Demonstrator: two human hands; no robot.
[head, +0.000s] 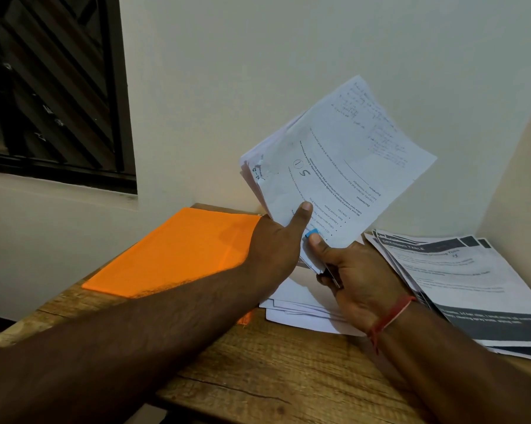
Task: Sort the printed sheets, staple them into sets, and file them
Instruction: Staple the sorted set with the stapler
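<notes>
The table (273, 377) fills the low half of my view, set into a corner of the wall. On it, at about nine o'clock from my hands, lies the orange folder (172, 255), flat and closed. At four o'clock sits a fanned pile (460, 280) of printed sheets with dark headers, and just below my hands, at six o'clock, a smaller heap of white sheets (298, 313) lies partly under my right wrist. The sheaf (344, 166) I am working on is off the table, tilted up toward one o'clock with its print upside down to me; several pages show at its left edge, not quite squared. My left hand (276, 243) pinches its lower edge, thumb flat on the front page and fingers hidden behind. My right hand (356, 276) is curled round the stapler (311, 233), thumb on its blue top, at the sheaf's bottom corner; I cannot tell whether the corner sits fully inside the mouth. A red thread (393, 313) circles that wrist. I judge this to be the stapling step, with filing not yet begun. The next move calls for all pages seated in the stapler, my left hand holding them steady, and one firm squeeze, or the back pages may slip free of the staple.
</notes>
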